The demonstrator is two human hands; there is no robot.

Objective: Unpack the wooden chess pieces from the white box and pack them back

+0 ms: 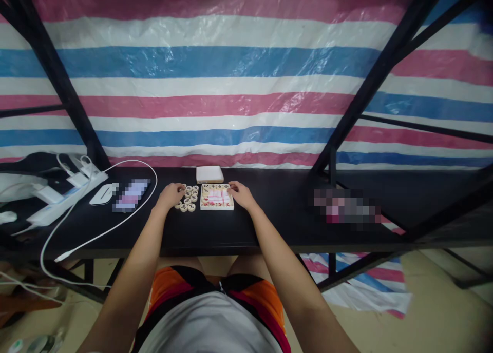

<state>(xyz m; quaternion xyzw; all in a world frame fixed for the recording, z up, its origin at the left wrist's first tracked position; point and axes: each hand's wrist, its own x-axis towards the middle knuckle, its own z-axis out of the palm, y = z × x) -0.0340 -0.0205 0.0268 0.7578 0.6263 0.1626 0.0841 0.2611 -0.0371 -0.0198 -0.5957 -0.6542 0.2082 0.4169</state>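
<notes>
Striped tarpaulin in pink, white and blue hangs behind a black table, with slanted black frame bars crossing in front of it on both sides.

I sit at the table's near edge with both forearms stretched out over it. My left hand lies palm down with its fingers curled at the left edge of a cluster of round wooden pieces, touching the nearest ones. It is too small in view for me to tell whether it grips one.

Just right of the cluster lies a small game board, pale wood with red lines and a few pieces on it. My right hand rests against the board's right side, fingertips at its far right corner. I cannot tell whether they pinch anything.

A white box sits just behind the board. Well to the left, a power strip holds white plugs, and a white cable loops across the tabletop.
</notes>
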